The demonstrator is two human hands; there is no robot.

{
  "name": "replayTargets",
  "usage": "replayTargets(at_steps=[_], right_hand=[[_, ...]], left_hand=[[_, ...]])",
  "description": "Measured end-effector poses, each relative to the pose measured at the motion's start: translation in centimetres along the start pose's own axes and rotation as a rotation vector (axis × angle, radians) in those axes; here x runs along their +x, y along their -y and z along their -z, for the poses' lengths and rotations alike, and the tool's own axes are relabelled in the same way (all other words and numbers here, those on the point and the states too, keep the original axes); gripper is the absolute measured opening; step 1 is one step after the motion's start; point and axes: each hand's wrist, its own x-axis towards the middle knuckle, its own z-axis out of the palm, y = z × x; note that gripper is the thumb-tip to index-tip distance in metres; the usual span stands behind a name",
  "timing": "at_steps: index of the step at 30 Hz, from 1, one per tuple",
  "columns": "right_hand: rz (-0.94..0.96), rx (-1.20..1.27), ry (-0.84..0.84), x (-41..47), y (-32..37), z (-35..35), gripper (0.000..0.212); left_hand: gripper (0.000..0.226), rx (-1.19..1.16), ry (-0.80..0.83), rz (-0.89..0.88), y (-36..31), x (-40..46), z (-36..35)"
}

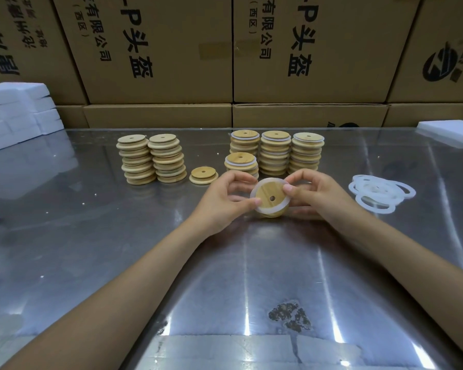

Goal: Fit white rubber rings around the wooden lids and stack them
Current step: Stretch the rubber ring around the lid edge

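A round wooden lid (pixel 267 196) with a small centre hole is held tilted above the table, a white rubber ring (pixel 286 206) lying around its rim. My left hand (pixel 225 194) pinches its left edge and my right hand (pixel 312 192) pinches its right edge, thumbs on top. Behind them, several stacks of ringed lids (pixel 275 153) stand in a group, with a short stack (pixel 241 162) in front. Two stacks of bare lids (pixel 151 158) stand to the left, and a low pile of bare lids (pixel 203 175) lies beside them. Loose white rings (pixel 380 192) lie at the right.
The table (pixel 118 249) is shiny metal with a worn patch (pixel 290 316) near the front. Cardboard boxes (pixel 225 62) wall off the back. White foam blocks (pixel 16 113) are piled at the far left, and another white slab (pixel 449 133) lies at the far right.
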Motion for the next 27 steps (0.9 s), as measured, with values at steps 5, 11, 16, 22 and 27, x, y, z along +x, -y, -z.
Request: replayTargets(at_steps=[5, 11, 16, 22, 27], right_hand=[[0.058, -0.021, -0.046, 0.1, 0.0, -0.4, 0.01], [0.032, 0.058, -0.03, 0.4, -0.5, -0.7, 0.011], [-0.026, 0.218, 0.009, 0.4, -0.7, -0.8, 0.011], [0.079, 0.037, -0.082, 0.2, -0.2, -1.3, 0.006], [0.203, -0.085, -0.095, 0.1, -0.3, -1.9, 0.01]], left_hand=[[0.034, 0.137, 0.107, 0.003, 0.1, 0.0, 0.0], [0.019, 0.135, 0.063, 0.042, 0.3, 0.2, 0.1], [0.02, -0.109, 0.037, 0.17, 0.1, 0.2, 0.4], [0.017, -0.114, -0.004, 0.113, 0.2, 0.0, 0.2], [0.03, 0.186, 0.002, -0.049, 0.4, 0.1, -0.3]])
